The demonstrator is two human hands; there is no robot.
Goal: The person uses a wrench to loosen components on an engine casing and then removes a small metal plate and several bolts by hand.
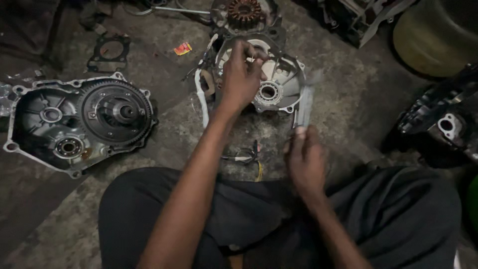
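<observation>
My left hand (242, 74) reaches forward over a round silver engine cover (281, 82) lying on the floor, fingers pinched on something small at its upper rim; what it pinches is too small to tell. My right hand (304, 159) is closed around the handle of a slim metal tool (303, 104), blurred by motion, whose tip points up toward the cover's right side. A bearing (269, 91) sits in the cover's middle. White sleeved wiring (201, 94) curls along the cover's left edge.
A crankcase half (30, 129) with a large toothed clutch gear (117, 112) lies at left. A gasket (110, 50) and a stator (244, 12) lie farther back. Dark engine parts (443, 124) stand at right, a yellowish drum (433, 40) behind them. My dark-trousered legs fill the foreground.
</observation>
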